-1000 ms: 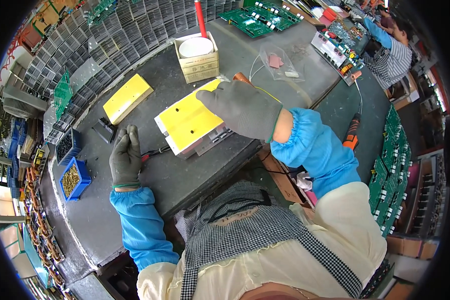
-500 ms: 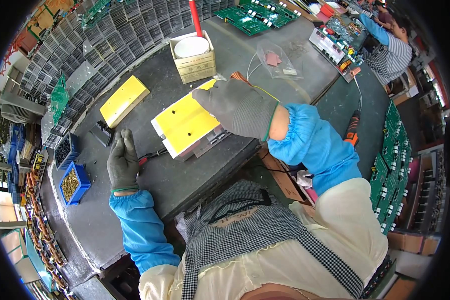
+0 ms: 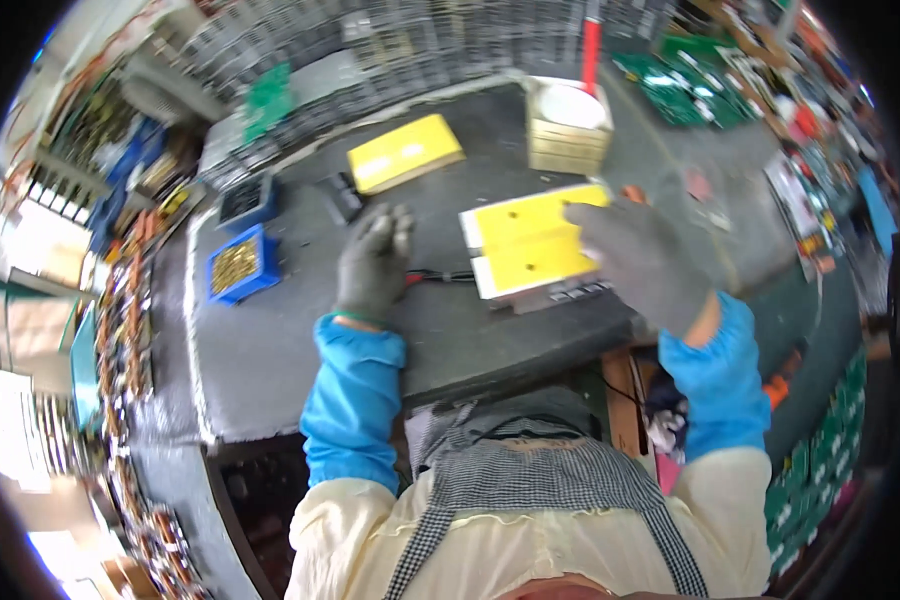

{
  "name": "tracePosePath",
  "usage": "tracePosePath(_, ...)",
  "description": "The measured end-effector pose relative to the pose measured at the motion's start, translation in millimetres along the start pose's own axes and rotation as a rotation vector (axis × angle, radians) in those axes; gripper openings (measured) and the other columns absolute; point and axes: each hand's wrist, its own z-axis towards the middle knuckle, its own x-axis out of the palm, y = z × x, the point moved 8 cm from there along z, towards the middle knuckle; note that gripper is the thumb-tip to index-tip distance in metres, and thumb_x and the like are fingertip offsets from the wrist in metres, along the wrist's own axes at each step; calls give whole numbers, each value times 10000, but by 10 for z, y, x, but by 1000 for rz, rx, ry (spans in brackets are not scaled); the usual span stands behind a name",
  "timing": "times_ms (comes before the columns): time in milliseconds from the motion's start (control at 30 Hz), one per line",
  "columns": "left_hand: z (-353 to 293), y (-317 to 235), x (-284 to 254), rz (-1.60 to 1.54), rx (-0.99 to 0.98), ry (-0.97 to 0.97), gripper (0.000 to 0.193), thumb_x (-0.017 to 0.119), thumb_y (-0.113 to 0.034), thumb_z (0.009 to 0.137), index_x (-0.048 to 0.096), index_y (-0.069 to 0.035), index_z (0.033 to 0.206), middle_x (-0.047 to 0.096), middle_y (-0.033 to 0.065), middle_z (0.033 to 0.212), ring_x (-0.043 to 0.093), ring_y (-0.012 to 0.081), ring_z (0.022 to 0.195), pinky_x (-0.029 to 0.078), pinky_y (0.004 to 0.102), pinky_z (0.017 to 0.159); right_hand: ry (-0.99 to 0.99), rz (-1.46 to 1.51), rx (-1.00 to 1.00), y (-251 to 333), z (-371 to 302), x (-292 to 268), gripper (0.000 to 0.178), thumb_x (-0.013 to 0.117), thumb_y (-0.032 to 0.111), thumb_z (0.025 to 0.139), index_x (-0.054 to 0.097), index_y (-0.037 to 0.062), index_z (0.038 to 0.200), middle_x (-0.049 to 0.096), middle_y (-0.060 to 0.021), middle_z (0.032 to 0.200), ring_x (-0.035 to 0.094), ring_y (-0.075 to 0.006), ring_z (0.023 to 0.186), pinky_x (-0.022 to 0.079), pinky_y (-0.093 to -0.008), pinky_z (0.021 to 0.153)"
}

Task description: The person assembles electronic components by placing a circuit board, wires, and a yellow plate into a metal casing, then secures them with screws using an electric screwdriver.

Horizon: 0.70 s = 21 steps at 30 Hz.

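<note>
My right hand (image 3: pixel 652 258), in a grey glove, is at the right end of the yellow-topped block (image 3: pixel 522 243). The thumb lies over the yellow face; the other fingers go round the far side, out of sight. Cannot tell whether they grip the block, hold something else or only rest there.

The block sits on the dark bench (image 3: pixel 450 345), near its front edge, face up, slightly askew. White strips show along its left end, grey metal below on the near side. Two small dark spots on the face; screws or holes, cannot tell.

My left hand (image 3: pixel 372 268), also gloved, is left of the block and well apart from it. Fingers are bent and drawn close together. Cannot tell whether anything small sits between the tips. A red-handled tool (image 3: pixel 414 279) lies just beside this hand, its dark part running toward the block.

Beyond my left hand: a black bracket (image 3: pixel 343 198), near a second yellow block (image 3: pixel 395 157). Further left, a blue tray (image 3: pixel 260 275) of brass-coloured small parts, with a darker tray (image 3: pixel 268 208) of black parts behind it.

Behind the first block stands a carton (image 3: pixel 567 150) with a round white item in its top and a red stick (image 3: pixel 591 60) upright at its back corner. Green circuit boards (image 3: pixel 685 90) lie at the far right.
</note>
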Motion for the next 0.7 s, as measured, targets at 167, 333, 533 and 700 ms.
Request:
tracePosePath(167,-176,-488,-123,7,210,-169,383,513,-6,1035,477,48,1412,597,216,1353,646,305,1204,587,331,995,-192,85,103,72,-109,-472,356,645,-40,917,635,6,1270,700,-155,971,693,-307,878,554,-379,817)
tracePosePath(333,279,-2024,-644,921,634,-198,266,575,-92,986,667,-1,1218,689,144,1255,665,233,1181,542,340,991,-402,290,421,-159,-664,-695,256,589,-47,943,651,-8,1189,715,-130,1046,699,-218,962,538,-326,883)
tracePosePath(533,688,-3932,-1799,1091,408,-326,532,688,-149,983,529,-34,1476,624,118,1389,614,347,1249,530,430,1026,-425,342,165,-38,-684,-563,188,684,19,898,675,36,1085,706,-111,971,682,-276,849,529,-387,767)
tracePosePath(700,1330,-2888,-1389,1151,354,-231,416,585,-25,1004,549,66,1409,581,189,1408,606,293,1262,522,370,1055,-494,458,195,-46,-1105,-288,176,697,84,952,681,47,1123,712,-95,946,674,-275,799,514,-405,713)
